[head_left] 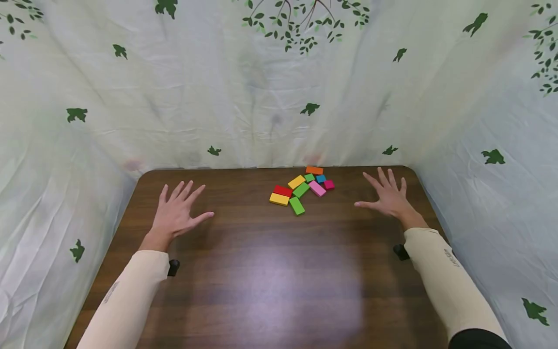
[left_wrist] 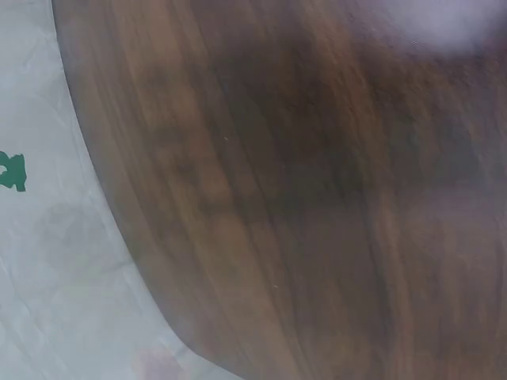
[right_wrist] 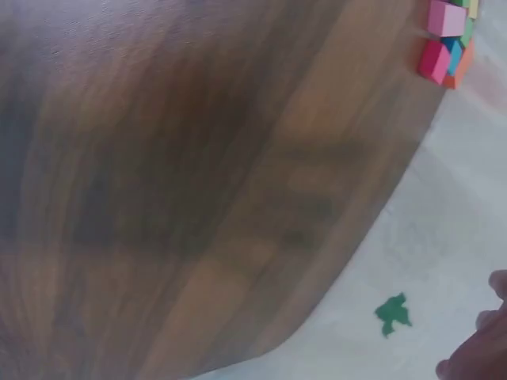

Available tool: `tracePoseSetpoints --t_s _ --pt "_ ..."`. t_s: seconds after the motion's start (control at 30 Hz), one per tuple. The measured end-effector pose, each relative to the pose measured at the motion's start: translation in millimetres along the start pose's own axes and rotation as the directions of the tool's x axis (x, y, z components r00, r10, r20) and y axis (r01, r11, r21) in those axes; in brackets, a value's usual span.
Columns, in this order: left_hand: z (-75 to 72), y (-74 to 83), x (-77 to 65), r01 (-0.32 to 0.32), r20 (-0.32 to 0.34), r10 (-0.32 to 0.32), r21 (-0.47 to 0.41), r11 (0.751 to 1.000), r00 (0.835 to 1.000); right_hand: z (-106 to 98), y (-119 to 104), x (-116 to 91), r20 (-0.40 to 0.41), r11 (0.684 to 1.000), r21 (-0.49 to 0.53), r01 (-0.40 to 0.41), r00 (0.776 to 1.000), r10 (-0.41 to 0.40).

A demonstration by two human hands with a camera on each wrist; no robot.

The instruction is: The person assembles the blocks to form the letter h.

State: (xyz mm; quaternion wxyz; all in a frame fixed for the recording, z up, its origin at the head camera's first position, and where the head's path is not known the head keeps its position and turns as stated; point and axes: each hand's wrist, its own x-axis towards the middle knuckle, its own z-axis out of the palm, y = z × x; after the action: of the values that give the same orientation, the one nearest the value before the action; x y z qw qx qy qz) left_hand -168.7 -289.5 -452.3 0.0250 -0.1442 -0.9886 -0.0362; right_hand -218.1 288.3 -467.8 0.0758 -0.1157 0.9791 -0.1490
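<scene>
My left hand (head_left: 176,213) hovers over the left part of the brown table with fingers spread, holding nothing. Over the right part, my right hand (head_left: 388,198) is likewise spread and holds nothing; some of its fingertips show at the lower right of the right wrist view. Between the hands, towards the far edge, lies a loose cluster of coloured blocks. Among them are a red block (head_left: 283,191), a yellow block (head_left: 279,199), a green block (head_left: 297,206), a pink block (head_left: 317,188), an orange block (head_left: 314,170), a blue block (head_left: 320,179) and a magenta block (head_left: 329,184).
The dark wooden table (head_left: 270,291) has rounded far corners. A white cloth (head_left: 196,97) with green bird and leaf prints hangs behind it and along both sides. Black wrist devices show at the left cuff (head_left: 150,264) and the right cuff (head_left: 418,240).
</scene>
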Motion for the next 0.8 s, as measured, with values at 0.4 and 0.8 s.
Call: tracePoseSetpoints --t_s 0.4,0.8 --pt "2.2 20.7 28.1 -0.036 0.046 0.038 -0.037 0.999 0.998 -3 -25 21 0.038 0.998 -0.004 0.059 0.998 -0.059" --pt "13.6 51.0 57.7 -0.094 0.116 0.100 -0.054 0.994 0.988 0 -53 41 0.107 0.996 -0.014 0.085 0.991 -0.083"
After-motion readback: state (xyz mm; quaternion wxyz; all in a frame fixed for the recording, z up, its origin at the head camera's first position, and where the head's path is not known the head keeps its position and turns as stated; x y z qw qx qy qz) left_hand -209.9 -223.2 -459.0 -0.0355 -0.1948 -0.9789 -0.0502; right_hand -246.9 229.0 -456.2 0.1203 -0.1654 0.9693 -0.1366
